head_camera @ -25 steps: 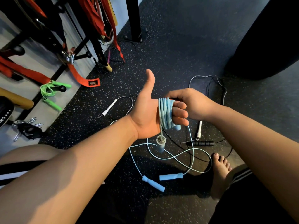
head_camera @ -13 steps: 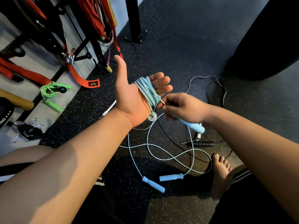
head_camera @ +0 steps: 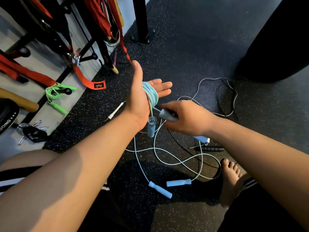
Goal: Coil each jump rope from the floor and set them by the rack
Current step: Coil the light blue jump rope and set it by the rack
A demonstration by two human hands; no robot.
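blue rope (head_camera: 151, 96) wraps the left hand (head_camera: 139, 102); right hand (head_camera: 187, 117) grips its handle (head_camera: 164, 114).

Two light-blue jump ropes (head_camera: 151, 96) (head_camera: 178, 183), one green rope (head_camera: 53, 95), one white rope (head_camera: 115, 111), one black rope (head_camera: 211, 149), two hands (head_camera: 138, 101) (head_camera: 189, 118)

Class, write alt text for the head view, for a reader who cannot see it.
A light blue jump rope is coiled around the open left hand, while the right hand grips one handle. A second blue rope lies loose on the floor, and a coiled green rope sits by the rack.
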